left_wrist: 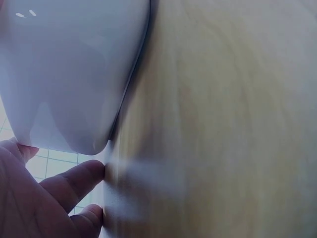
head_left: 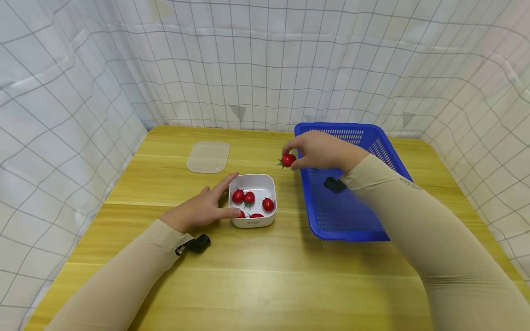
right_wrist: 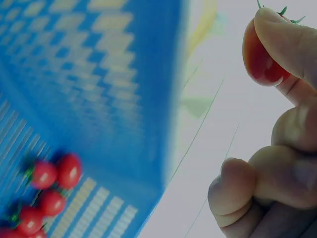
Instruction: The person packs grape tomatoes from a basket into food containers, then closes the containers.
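Note:
My right hand (head_left: 319, 151) pinches a cherry tomato (head_left: 287, 160) between thumb and fingers, just left of the blue basket's upper left rim. Green leaves still sit on its stem end, and the right wrist view shows the tomato (right_wrist: 262, 59) hanging from the fingertips. At the white container (head_left: 253, 222), my left hand (head_left: 204, 207) rests along the left side, thumb over the near rim and index finger stretched toward the far corner. Several cherry tomatoes (head_left: 249, 197) lie inside it. In the left wrist view the container's smooth wall (left_wrist: 69, 89) stands beside the fingers.
The blue plastic basket (head_left: 313, 202) stands on the right of the wooden table (head_left: 256, 285). Its bottom holds several cherry tomatoes (right_wrist: 53, 203), mostly hidden from the head view by my right arm. Behind the container lies a translucent lid (head_left: 208, 156). Gridded white curtains (head_left: 265, 59) enclose the table.

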Available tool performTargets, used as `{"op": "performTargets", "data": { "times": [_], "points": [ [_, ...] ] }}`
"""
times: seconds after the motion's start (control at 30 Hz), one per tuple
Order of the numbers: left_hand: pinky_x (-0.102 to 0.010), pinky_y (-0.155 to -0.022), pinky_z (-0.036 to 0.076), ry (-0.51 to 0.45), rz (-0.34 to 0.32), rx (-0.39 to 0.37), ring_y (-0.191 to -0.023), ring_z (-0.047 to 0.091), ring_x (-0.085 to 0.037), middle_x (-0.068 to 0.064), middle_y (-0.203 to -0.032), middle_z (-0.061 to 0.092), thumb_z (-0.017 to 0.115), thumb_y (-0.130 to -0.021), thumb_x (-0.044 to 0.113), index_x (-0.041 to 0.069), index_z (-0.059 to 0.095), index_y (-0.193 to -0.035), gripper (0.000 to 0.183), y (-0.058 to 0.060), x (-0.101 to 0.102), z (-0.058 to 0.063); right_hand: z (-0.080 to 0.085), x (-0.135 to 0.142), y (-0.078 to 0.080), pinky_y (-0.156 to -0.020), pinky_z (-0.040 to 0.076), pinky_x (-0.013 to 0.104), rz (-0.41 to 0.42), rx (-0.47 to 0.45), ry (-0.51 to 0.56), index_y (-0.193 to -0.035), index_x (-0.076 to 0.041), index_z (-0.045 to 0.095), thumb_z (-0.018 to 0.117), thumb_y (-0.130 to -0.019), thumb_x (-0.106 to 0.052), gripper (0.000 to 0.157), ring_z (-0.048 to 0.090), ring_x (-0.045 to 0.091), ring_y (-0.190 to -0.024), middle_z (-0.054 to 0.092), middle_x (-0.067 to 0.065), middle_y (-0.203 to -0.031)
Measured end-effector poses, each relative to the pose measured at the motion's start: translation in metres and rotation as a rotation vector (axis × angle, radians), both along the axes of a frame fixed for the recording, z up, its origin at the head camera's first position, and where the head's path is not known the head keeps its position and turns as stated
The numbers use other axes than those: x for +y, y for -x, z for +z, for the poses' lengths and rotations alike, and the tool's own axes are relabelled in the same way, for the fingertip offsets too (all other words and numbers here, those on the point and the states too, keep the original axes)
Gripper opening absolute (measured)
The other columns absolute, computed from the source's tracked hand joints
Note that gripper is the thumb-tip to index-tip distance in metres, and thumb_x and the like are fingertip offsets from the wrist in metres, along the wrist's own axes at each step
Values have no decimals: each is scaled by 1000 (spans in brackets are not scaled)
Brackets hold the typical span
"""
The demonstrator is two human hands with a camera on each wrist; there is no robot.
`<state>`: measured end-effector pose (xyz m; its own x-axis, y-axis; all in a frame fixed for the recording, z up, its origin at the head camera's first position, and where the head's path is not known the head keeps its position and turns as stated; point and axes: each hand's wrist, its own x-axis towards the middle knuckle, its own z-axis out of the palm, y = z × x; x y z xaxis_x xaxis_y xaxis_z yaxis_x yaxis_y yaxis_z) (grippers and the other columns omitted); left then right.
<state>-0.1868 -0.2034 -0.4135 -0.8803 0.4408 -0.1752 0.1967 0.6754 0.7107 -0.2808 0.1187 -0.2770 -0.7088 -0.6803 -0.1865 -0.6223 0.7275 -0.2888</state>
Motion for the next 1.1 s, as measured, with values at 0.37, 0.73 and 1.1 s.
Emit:
{"op": "performTargets", "data": {
  "times": [0.37,0.73,1.1],
  "points": [
    [-71,-127,-7,7,1,-10,-160,27,-41,-11,-176,21,70,-93,63,31,4,-171,106,2,-1,-2,1,-66,-26,-106,52,42,190,-30,-99,-129,-23,70,75,-99,-30,32,65,22,-115,72,-4,-122],
    [-70,-127,-7,5,4,-14,-160,27,-41,-6,-178,15,71,-93,62,36,2,-170,106,0,-1,0,-7,-90,-32,-111,51,39,233,-2,-137,-135,-23,69,74,-100,-30,37,64,17,-121,71,-6,-127],
    [-70,-127,-6,12,6,-4,-160,28,-41,-6,-178,15,72,-93,60,36,3,-170,106,0,-1,0,-7,-87,-33,-121,44,44,196,-44,-111,-148,-23,61,75,-99,-33,52,56,22,-142,61,-1,-152]
  ]
}}
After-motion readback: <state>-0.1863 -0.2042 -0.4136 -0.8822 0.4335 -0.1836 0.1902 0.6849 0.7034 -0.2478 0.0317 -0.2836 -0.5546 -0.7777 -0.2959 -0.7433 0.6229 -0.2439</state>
